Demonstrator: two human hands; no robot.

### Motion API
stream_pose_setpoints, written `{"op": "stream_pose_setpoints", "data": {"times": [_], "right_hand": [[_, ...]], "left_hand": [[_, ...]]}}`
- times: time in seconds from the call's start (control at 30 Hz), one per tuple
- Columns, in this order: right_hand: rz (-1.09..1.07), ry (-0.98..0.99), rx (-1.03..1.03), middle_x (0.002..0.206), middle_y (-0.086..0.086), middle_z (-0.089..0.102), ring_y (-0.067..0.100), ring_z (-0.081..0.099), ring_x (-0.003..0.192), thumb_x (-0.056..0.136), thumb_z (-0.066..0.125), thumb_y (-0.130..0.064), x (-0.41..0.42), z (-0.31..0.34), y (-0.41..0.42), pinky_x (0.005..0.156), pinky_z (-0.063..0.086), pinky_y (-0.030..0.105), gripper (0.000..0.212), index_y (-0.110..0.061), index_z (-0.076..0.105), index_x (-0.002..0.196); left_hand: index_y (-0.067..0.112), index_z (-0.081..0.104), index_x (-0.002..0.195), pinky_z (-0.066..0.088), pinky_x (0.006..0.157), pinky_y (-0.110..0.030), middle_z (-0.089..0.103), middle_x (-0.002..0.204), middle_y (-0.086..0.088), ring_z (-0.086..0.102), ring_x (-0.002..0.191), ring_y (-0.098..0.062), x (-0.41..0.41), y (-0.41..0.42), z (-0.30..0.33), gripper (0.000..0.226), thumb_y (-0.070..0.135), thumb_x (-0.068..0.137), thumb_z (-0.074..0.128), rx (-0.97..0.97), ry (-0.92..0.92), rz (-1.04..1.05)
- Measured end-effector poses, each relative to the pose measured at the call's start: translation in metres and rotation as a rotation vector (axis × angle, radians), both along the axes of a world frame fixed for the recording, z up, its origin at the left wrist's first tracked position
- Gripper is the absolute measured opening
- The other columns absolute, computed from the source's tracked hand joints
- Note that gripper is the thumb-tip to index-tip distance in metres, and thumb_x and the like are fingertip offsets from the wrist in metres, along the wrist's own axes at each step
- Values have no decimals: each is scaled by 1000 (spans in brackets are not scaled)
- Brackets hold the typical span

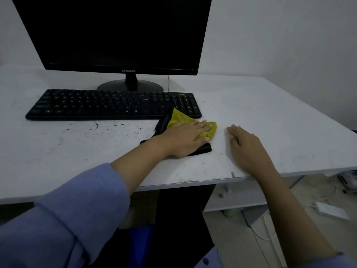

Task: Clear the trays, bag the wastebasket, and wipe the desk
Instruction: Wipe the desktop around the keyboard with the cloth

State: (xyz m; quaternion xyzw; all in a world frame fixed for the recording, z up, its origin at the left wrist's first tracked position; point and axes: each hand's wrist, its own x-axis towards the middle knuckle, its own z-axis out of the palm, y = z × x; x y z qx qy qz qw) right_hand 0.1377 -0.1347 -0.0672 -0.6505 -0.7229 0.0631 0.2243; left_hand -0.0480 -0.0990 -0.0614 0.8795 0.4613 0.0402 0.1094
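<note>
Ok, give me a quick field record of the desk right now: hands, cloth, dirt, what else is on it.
left hand: flat on the cloth, pressing it to the desk
right hand: flat on bare desk, right of the cloth, holding nothing
cloth: yellow and black, below the keyboard's right end
desk: white; dark specks in front of the keyboard
keyboard: black, in front of the monitor
monitor: black, screen dark

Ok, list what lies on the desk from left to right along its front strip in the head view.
Dark specks → left hand pressing flat on the yellow and black cloth → right hand, resting flat on the desk.
</note>
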Motion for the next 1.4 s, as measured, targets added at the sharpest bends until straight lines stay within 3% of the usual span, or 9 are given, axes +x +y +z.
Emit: {"op": "stream_pose_setpoints", "data": {"times": [0.17, 0.33, 0.43, 0.53, 0.6, 0.83, 1.07, 1.23, 1.4], "right_hand": [[-108, 10, 15, 134, 16, 49, 31, 41, 126, 95, 29, -6, 6, -2, 4, 107, 26, 39, 37, 1, 48, 127], [-92, 78, -32, 114, 21, 57, 33, 48, 118, 90, 37, -8, 10, -3, 4, 95, 37, 37, 21, 5, 54, 90], [-7, -4, -112, 110, 19, 57, 34, 52, 107, 92, 43, -16, 18, 4, -2, 87, 35, 36, 26, 2, 53, 107], [100, -113, -152, 146, 11, 40, 24, 35, 135, 97, 39, -27, 32, 7, -9, 109, 23, 32, 43, -9, 41, 135], [105, -111, -126, 154, 4, 28, 17, 23, 142, 97, 37, -33, 34, 4, -10, 116, 15, 36, 49, -16, 33, 142], [22, 39, -37, 150, -2, 36, 19, 34, 138, 90, 48, -42, 33, -4, -8, 114, 26, 34, 51, -22, 44, 137], [-11, 101, -2, 143, -3, 47, 15, 41, 133, 89, 51, -40, 32, -5, -7, 109, 30, 29, 47, -20, 52, 131], [19, 121, -1, 143, 0, 47, 17, 42, 132, 94, 41, -22, 32, -3, -9, 105, 28, 23, 38, -17, 54, 129], [-10, 112, -7, 144, -2, 45, 17, 42, 132, 93, 41, -20, 32, -3, -9, 107, 28, 25, 38, -19, 53, 130]], "left_hand": [[40, 10, 146, -1, 114, -45, 5, 156, 18, 1, 144, -5, 2, -9, -1, 49, 47, 98, 17, -41, -40, -87], [39, 23, 143, -6, 113, -37, 8, 154, 21, -1, 141, 5, -17, -47, 3, 45, 43, 98, 24, -192, -116, -270], [41, 26, 141, -2, 116, -33, 11, 152, 26, 1, 139, 11, -35, -54, 5, 48, 47, 94, 24, -209, -161, -238], [40, 25, 142, 1, 116, -32, 13, 153, 24, 4, 139, 9, -38, -47, 2, 46, 43, 96, 24, -154, -171, -141], [37, 24, 144, 3, 117, -34, 15, 154, 21, 6, 141, 5, -32, -38, -1, 45, 40, 98, 24, -104, -189, -82], [28, 23, 146, 8, 114, -40, 15, 157, 9, 8, 144, -9, 16, 5, -1, 48, 40, 100, 23, -31, -137, 5], [38, 20, 145, -3, 117, -38, 14, 156, 12, 4, 143, -1, 11, -2, -8, 46, 44, 99, 21, -142, -172, -138], [41, 28, 141, -4, 113, -30, 13, 154, 22, 2, 141, 6, -5, -45, -4, 47, 43, 95, 20, -149, -173, -275], [41, 32, 139, 0, 113, -25, 16, 150, 27, 3, 138, 11, -25, -68, -8, 49, 46, 92, 22, -106, -212, -230]]}}
